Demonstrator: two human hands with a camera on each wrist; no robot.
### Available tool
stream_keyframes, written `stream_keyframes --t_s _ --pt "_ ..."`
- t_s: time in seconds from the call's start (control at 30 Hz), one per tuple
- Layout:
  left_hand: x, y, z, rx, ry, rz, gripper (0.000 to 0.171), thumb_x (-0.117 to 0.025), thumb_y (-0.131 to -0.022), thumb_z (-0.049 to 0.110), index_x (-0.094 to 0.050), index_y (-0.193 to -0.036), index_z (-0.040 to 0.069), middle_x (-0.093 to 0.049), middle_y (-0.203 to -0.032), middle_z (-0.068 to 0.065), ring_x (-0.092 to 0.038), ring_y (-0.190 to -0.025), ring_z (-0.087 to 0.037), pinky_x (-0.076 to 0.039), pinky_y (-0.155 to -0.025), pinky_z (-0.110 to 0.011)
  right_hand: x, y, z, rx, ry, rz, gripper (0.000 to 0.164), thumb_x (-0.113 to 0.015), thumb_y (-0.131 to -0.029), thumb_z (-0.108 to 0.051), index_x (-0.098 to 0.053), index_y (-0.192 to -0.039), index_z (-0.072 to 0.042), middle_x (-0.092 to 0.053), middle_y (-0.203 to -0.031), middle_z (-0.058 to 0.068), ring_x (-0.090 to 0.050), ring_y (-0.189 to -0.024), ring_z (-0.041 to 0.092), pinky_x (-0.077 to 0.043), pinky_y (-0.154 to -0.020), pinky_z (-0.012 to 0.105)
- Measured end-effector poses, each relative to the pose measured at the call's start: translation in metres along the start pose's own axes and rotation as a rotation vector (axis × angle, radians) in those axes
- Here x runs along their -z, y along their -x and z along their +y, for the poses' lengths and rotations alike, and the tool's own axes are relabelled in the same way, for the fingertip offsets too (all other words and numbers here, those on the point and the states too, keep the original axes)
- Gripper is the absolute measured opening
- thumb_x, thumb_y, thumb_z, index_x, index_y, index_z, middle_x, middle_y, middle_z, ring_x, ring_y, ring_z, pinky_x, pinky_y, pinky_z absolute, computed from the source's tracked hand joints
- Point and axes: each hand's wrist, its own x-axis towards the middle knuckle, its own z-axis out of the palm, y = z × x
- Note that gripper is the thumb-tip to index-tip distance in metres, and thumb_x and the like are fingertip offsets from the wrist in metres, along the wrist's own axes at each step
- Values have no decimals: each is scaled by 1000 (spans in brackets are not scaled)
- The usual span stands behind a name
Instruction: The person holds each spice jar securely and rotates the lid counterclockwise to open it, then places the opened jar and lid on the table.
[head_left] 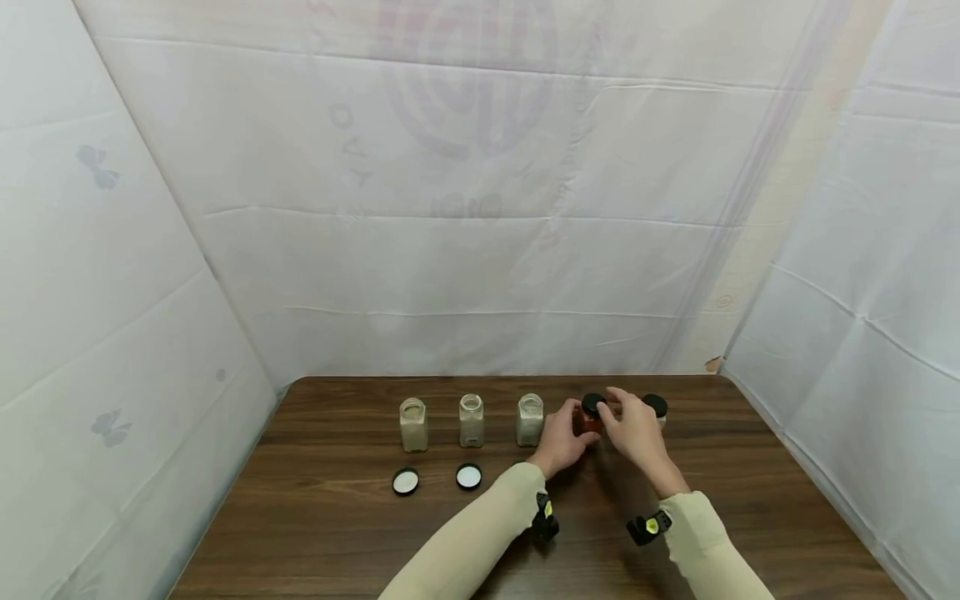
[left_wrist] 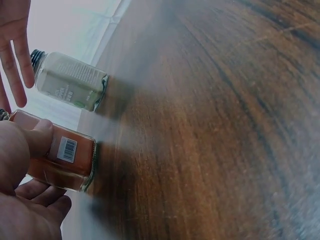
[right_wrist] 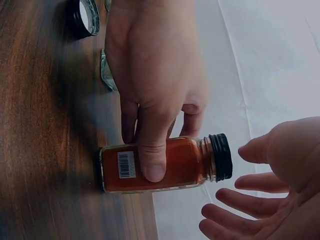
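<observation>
Near the far edge of the surface (head_left: 322, 533), the red jar (right_wrist: 182, 160), gripped by left fingers (right_wrist: 154, 171), could be tipped if nudged by spread, empty right fingers (right_wrist: 254, 204).

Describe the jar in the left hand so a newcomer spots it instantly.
On the dark wooden table, five glass jars form a row near the far edge. Fourth from the left in the head view is the red jar, gripped by the left hand. Its colour sets it apart: the other jars look pale.

Low in the head view, we see three jars (head_left: 471, 425) on the table (head_left: 322, 533), lids (head_left: 468, 476) before them, two more jars (head_left: 590, 423) to their right.
</observation>
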Motion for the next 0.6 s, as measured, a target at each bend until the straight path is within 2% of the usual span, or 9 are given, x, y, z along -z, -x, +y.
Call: stream_keyframes --t_s 0.23,0.47,0.6 --pt "0 -1 0 -9 -10 35 34 -80 -92 20 -59 -118 13 -70 -106 -2 -67 -100 -17 -54 -85 -32 -7 -2 2 3 9 0 51 -69 -100 -22 -56 -140 8 -62 -127 31 -64 -112 45 -55 -87 57" --pt "0 0 0 -19 -33 55 40 -78 -94 20 -59 -127 9 -71 -118 -9 -67 -111 -24 -55 -91 -38 -12 -6 -3 18 25 38 54 -75 -96 -25 -60 -136 7 -63 -121 30 -64 -105 44 -54 -84 57" --pt "-1 1 0 -36 -47 67 42 -78 -94 20 -58 -129 7 -72 -118 -11 -68 -109 -25 -55 -91 -38 -15 -8 -5 4 30 56 55 -79 -93 -26 -62 -134 7 -63 -117 29 -64 -101 42 -54 -81 56"
